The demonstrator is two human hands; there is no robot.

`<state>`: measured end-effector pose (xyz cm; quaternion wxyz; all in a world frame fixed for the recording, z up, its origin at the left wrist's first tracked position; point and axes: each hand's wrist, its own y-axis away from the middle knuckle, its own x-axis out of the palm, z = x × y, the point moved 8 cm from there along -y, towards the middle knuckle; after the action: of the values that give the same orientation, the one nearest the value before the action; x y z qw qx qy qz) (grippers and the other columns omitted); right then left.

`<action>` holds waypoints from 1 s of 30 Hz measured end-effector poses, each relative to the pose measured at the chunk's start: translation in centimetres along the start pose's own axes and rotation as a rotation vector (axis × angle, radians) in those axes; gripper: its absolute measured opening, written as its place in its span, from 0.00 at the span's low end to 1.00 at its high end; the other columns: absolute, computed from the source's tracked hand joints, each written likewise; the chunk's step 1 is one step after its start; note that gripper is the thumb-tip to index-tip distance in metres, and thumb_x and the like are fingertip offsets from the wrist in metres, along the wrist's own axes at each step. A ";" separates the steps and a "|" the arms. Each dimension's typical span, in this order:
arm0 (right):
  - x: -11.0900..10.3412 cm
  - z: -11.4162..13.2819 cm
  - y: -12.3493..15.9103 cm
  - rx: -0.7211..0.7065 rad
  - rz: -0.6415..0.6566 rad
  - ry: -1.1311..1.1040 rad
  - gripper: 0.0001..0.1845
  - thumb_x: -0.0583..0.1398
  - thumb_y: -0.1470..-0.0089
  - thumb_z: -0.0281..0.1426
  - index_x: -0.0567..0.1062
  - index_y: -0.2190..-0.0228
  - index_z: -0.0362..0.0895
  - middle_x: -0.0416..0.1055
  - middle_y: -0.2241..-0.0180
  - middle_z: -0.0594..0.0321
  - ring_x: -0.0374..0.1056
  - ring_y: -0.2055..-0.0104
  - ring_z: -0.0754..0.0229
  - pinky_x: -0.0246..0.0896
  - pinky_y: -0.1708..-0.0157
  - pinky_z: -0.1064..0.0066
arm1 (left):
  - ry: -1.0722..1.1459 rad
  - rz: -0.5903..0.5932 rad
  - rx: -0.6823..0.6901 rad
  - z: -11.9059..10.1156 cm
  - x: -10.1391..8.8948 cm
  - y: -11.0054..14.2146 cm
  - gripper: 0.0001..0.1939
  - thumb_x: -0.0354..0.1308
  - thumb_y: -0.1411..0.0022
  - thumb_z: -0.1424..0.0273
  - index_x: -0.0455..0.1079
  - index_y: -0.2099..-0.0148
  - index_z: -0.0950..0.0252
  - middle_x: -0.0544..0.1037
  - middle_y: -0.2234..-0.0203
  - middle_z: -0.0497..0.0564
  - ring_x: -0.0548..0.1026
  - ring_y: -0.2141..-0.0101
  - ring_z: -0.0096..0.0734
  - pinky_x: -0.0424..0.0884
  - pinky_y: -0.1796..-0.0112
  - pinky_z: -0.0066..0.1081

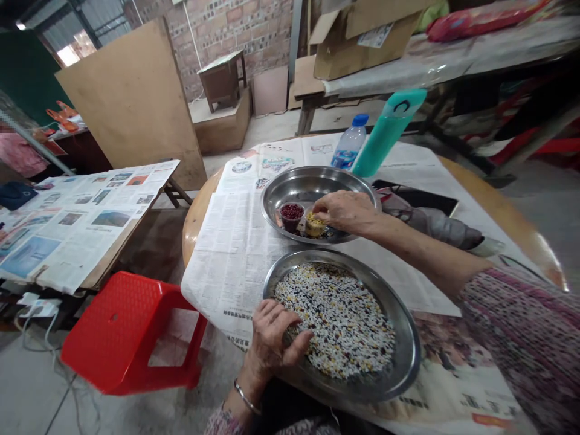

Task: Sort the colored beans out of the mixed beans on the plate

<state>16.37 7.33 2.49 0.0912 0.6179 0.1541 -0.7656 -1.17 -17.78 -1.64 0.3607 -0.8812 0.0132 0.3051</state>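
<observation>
Right hand (344, 211) fingers pinched over yellow cup (314, 225); left hand (272, 338) fingers spread on beans (339, 317).

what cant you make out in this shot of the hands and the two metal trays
Head view, the only one:
- Right hand covers its own fingertips over the small cup of yellow grains; whether it pinches any is hidden.
- Left hand covers the near tray rim and the grains beneath it.
- Mixed grains are too small to identify.
- Far tray has its right side hidden behind the right hand.
</observation>
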 end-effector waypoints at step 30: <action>-3.1 3.9 7.5 -0.170 -0.378 -0.163 0.13 0.58 0.39 0.35 0.81 0.63 0.43 0.80 0.62 0.53 0.74 0.63 0.55 0.60 0.67 0.66 | -0.034 0.001 -0.029 0.3 0.5 0.3 0.11 0.55 0.33 0.63 0.71 0.65 0.64 0.76 0.76 0.49 0.74 0.72 0.32 0.68 0.64 0.36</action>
<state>15.97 -1.18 5.27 0.0100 0.5041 0.3231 -0.8009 -1.03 -17.73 -2.29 0.3480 -0.8810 0.0033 0.3206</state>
